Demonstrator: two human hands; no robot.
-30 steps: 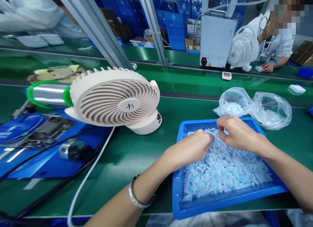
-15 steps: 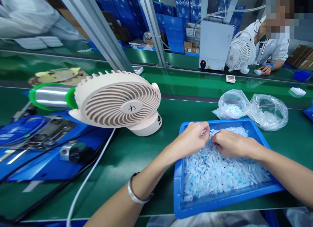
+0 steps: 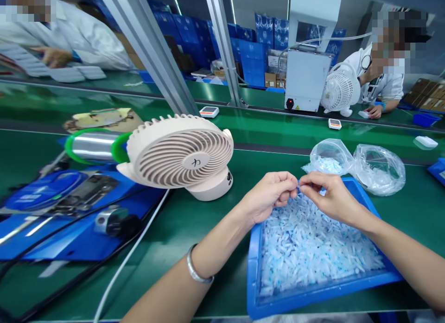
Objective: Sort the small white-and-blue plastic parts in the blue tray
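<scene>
- Left hand (image 3: 269,196), right hand (image 3: 328,193): fingertips pinched together over blue tray (image 3: 254,267) — anything between, too small to tell.
- Beige fan (image 3: 184,161) stands left.
- Clear bags (image 3: 378,174) — just behind tray.

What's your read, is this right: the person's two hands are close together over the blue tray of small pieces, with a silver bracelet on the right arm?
Not quite: the head view shows the silver bracelet on the left arm. The left hand and right hand are indeed close together over the blue tray of small pieces.
</scene>
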